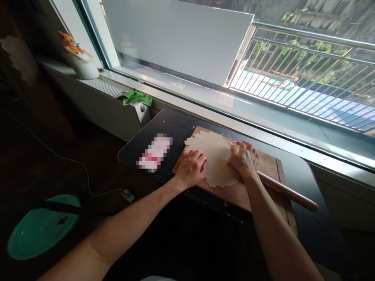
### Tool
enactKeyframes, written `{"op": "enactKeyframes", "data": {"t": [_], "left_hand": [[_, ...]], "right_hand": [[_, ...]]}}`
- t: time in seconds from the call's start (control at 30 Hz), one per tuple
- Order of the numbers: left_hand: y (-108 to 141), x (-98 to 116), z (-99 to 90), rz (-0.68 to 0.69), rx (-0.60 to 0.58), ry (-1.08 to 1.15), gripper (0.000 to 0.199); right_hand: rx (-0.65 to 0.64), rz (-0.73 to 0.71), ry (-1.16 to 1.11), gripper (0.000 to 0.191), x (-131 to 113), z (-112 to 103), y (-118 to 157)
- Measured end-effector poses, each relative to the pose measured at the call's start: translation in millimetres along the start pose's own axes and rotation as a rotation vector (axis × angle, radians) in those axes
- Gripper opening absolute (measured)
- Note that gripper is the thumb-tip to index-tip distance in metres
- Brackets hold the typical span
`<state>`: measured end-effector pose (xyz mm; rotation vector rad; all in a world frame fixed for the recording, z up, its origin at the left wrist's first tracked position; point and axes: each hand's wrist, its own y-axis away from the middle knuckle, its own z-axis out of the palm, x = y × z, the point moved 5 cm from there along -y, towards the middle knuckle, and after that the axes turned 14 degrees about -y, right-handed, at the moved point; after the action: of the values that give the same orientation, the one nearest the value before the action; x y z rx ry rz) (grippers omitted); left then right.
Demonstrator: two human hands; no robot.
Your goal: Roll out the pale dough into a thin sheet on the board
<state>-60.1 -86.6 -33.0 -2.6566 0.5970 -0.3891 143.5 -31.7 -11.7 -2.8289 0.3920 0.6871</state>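
Observation:
A wide, thin sheet of pale dough [218, 162] with ragged edges lies on a wooden board [240, 198]. My left hand [191, 168] rests at the dough's left edge with its fingers curled; what is under the fingertips is hidden. On the dough's right side lies my right hand [243, 157], its fingers spread and bent. A rolling pin [288, 190] lies across the right part of the board, its near end past the board's edge and its far end partly behind my right hand.
The board is on a black table [172, 121], with a blurred pinkish packet [155, 152] at left. A window and sill run behind it. Further left are a radiator [117, 113] with a green cloth [137, 97], a white pot [84, 66] and a teal basin [43, 226].

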Motion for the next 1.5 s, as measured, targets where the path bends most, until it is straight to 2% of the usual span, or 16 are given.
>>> {"op": "enactKeyframes", "data": {"t": [0.17, 0.4, 0.7, 0.97, 1.07, 1.2, 1.27, 1.4, 1.47, 1.5], "left_hand": [[-0.7, 0.5, 1.6, 0.005, 0.002, -0.044, 0.01], [-0.8, 2.6, -2.2, 0.02, 0.026, -0.082, 0.011], [-0.7, 1.4, 0.0, 0.026, 0.026, -0.085, 0.011], [-0.2, 3.3, -1.0, 0.01, 0.016, -0.056, 0.009], [-0.2, 3.5, -1.4, 0.003, 0.01, -0.051, 0.01], [-0.2, 3.4, -1.1, 0.001, -0.001, -0.04, 0.011], [0.1, 3.2, -1.1, 0.001, -0.002, -0.04, 0.011], [0.8, 2.9, -2.5, -0.002, 0.005, -0.041, 0.011], [0.5, 3.3, -2.7, 0.0, 0.0, -0.039, 0.011], [0.3, 3.6, -2.5, 0.003, -0.004, -0.037, 0.012]], "right_hand": [[-0.026, 0.051, -0.047, 0.053, 0.0, -0.5, -7.1], [-0.035, 0.008, -0.055, 0.053, -8.1, -7.0, 5.8], [-0.025, 0.033, -0.055, 0.054, -8.5, -8.9, 7.7], [-0.05, 0.084, -0.043, 0.056, -6.6, -9.2, -5.1], [-0.11, 0.035, -0.005, 0.056, -4.4, -1.2, 12.9], [-0.121, -0.157, 0.075, 0.055, -6.8, 5.8, 35.4], [-0.118, -0.162, 0.078, 0.055, -6.3, 4.9, 22.6], [-0.138, 0.063, 0.032, 0.058, 3.5, 0.4, -24.8], [-0.146, 0.09, 0.023, 0.06, 5.3, 0.6, -26.1], [-0.153, 0.053, 0.025, 0.06, 4.0, 1.9, -18.6]]}}
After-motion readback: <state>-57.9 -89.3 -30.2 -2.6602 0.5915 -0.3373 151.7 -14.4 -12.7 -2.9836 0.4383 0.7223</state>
